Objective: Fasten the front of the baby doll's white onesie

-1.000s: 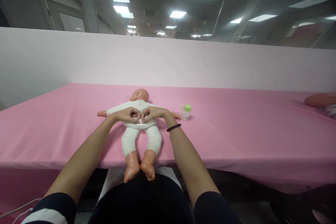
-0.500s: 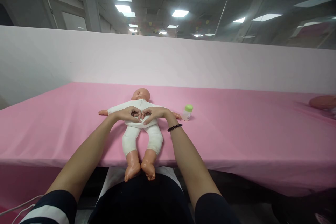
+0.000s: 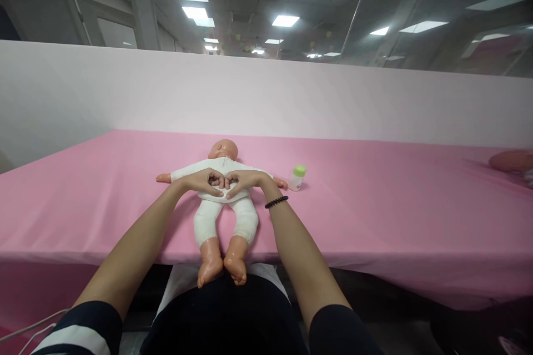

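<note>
A baby doll (image 3: 205, 221) with a white cloth body lies stretched out on the pink-covered table, head away from me and feet past the near edge. Its arms are spread to both sides. My left hand (image 3: 206, 181) rests on the doll's torso, fingers curved and thumb apart from them. Mirroring it, my right hand (image 3: 245, 180) lies on the torso too, its fingertips meeting those of the left near the middle. Together the curved fingers and thumbs frame a patch of white cloth. Neither hand grasps anything.
To the right of the doll's hand stands a small clear bottle (image 3: 296, 182) with a green cap. A skin-coloured object (image 3: 511, 161) lies at the far right edge of the pink cloth (image 3: 387, 199). Behind the table rises a white partition (image 3: 266, 97).
</note>
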Demonstrator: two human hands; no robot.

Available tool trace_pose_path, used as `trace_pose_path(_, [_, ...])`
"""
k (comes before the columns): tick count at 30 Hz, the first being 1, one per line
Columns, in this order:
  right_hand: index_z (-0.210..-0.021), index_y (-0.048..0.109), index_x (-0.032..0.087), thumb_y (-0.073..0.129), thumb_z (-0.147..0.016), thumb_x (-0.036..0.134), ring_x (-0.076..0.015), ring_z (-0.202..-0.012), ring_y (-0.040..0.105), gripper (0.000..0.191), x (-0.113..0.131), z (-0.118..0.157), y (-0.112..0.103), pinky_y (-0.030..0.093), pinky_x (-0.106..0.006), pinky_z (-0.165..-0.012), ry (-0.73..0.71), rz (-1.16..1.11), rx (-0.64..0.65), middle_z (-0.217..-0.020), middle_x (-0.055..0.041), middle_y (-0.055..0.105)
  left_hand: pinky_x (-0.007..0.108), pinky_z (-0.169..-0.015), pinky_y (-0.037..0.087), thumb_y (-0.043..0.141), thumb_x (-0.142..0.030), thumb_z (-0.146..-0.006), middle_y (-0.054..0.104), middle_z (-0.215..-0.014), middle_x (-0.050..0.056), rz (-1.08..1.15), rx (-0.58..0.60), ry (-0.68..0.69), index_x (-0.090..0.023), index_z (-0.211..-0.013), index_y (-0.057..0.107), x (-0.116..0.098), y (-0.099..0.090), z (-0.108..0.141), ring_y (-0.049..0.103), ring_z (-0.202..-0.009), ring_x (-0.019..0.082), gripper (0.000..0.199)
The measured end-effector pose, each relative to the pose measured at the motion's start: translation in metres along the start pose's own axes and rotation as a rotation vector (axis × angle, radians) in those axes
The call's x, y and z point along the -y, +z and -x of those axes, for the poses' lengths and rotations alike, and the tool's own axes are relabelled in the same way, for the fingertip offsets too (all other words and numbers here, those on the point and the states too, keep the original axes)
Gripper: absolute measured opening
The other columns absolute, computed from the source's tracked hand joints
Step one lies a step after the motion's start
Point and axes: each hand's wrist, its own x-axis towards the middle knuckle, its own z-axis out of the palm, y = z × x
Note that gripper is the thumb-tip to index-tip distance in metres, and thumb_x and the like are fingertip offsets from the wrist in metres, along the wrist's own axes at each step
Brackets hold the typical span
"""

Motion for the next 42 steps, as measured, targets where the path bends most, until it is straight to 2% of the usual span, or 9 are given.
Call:
trace_pose_path(5, [-0.124,0.064,0.014,0.065,-0.1,0.039,-0.021,-0.103,0.066,0.035,-0.002,-0.001,0.0,0.06,-0.039,-0.089,-0.01,-0.005,0.01,-0.12,-0.0085,0.065,0.027,-0.065,0.032,0.081,-0.042,-0.072,0.056,-0.08,0.0,0.04,0.012,0.048,-0.018,-0.078,0.063,0.005,0.0,-0.003,0.045,-0.073,0.014,0.031])
trace_pose_path(13, [-0.124,0.064,0.014,0.065,-0.1,0.041,-0.0223,-0.105,0.066,0.037,-0.009,-0.004,0.001,0.059,-0.04,-0.09,-0.036,-0.06,-0.005,-0.121,-0.0082,0.064,0.028,-0.058,0.024,0.078,-0.044,-0.076,0.045,-0.067,-0.002,0.016,0.022,0.062,-0.017,-0.077,0.067,0.011,0.0,-0.004,0.034,-0.063,0.012,0.029])
trace_pose_path(19, [-0.105,0.067,0.013,0.068,-0.096,0.046,-0.0165,-0.086,0.064,0.034,-0.014,-0.002,0.0,0.055,-0.03,-0.077,-0.078,-0.139,-0.059,-0.098,-0.0034,0.066,0.027,-0.058,0.026,0.075,-0.045,-0.078,0.05,-0.067,-0.001,0.083,-0.034,0.079,-0.016,-0.073,0.067,0.012,-0.001,-0.002,0.037,-0.063,0.012,0.03])
trace_pose_path(23, [-0.09,0.065,0.016,0.07,-0.088,0.053,-0.0137,-0.08,0.055,0.038,-0.019,-0.003,0.001,0.045,-0.025,-0.071,-0.084,-0.245,-0.2,-0.087,0.0,0.063,0.027,-0.06,0.033,0.067,-0.051,-0.084,0.053,-0.068,0.0,0.185,-0.394,0.095,-0.016,-0.071,0.067,0.017,0.0,-0.005,0.043,-0.065,0.013,0.037])
trace_pose_path(29, [-0.076,0.059,0.018,0.066,-0.082,0.036,-0.0134,-0.075,0.054,0.021,-0.044,-0.023,0.009,0.041,-0.026,-0.07,0.148,-0.392,-0.945,-0.079,0.0007,0.062,0.027,-0.062,0.04,0.065,-0.042,-0.08,0.056,-0.069,-0.001,0.22,-1.014,0.008,-0.018,-0.075,0.064,0.045,0.0,-0.018,0.05,-0.066,0.014,0.024])
trace_pose_path(32, [-0.079,0.061,0.018,0.063,-0.079,0.023,-0.015,-0.079,0.058,0.005,-0.058,-0.032,0.012,0.044,-0.027,-0.074,0.243,-0.306,-1.101,-0.083,0.0,0.066,0.029,-0.07,0.045,0.063,-0.035,-0.079,0.063,-0.078,0.001,0.089,-1.144,-0.011,-0.019,-0.082,0.068,0.059,-0.001,-0.021,0.056,-0.075,0.017,0.017])
trace_pose_path(35, [-0.088,0.067,0.018,0.065,-0.077,0.019,-0.0158,-0.085,0.061,0.011,-0.063,-0.037,0.016,0.047,-0.028,-0.08,0.178,-0.275,-1.075,-0.09,-0.0014,0.07,0.032,-0.08,0.048,0.064,-0.036,-0.081,0.07,-0.09,0.004,-0.023,-1.128,0.038,-0.019,-0.096,0.071,0.064,0.002,-0.024,0.061,-0.087,0.02,0.024])
trace_pose_path(38, [-0.092,0.07,0.017,0.067,-0.077,0.021,-0.0155,-0.088,0.062,0.016,-0.055,-0.033,0.017,0.048,-0.028,-0.084,0.03,-0.261,-0.929,-0.095,-0.0028,0.071,0.034,-0.087,0.048,0.064,-0.038,-0.084,0.073,-0.096,0.006,-0.078,-1.009,0.143,-0.019,-0.094,0.072,0.056,0.006,-0.024,0.063,-0.092,0.021,0.023])
trace_pose_path(42, [-0.089,0.072,0.017,0.073,-0.079,0.032,-0.0164,-0.091,0.062,0.019,-0.032,-0.015,0.006,0.047,-0.028,-0.085,-0.137,-0.294,-0.48,-0.095,-0.0033,0.072,0.033,-0.081,0.047,0.068,-0.04,-0.083,0.072,-0.086,0.005,-0.071,-0.733,0.168,-0.019,-0.081,0.071,0.029,0.008,-0.014,0.063,-0.085,0.021,0.022])
